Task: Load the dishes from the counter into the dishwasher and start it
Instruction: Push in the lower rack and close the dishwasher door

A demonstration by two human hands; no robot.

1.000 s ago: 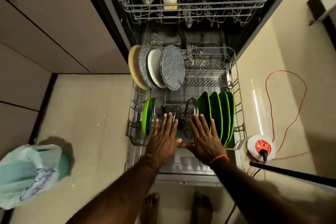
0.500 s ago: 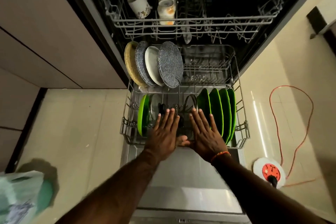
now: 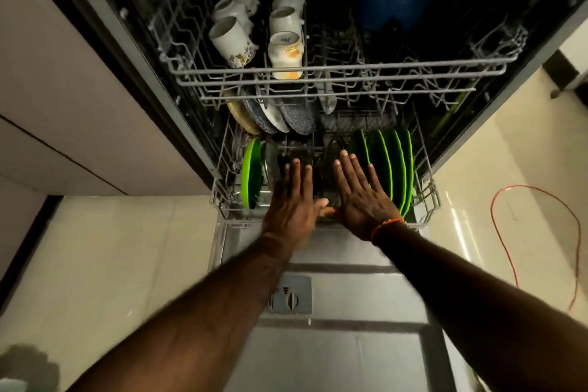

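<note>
While the lower rack (image 3: 424, 200) sits half inside the dishwasher, straight ahead of both hands, its front rail is pressed by the left hand (image 3: 294, 204) and right hand (image 3: 362, 197), fingers flat, holding nothing, equally near.

Mugs (image 3: 254, 38) in upper rack (image 3: 337, 73), plates (image 3: 386, 169) in lower rack (image 3: 429, 197) beneath

- Dim, warm room light; the dishwasher cavity (image 3: 397, 9) sinks into near-black.
- Glare streaks shine on the floor tiles (image 3: 458, 226) at right.
- Forearms smear with motion blur; wide-angle bending warps the edges.
</note>
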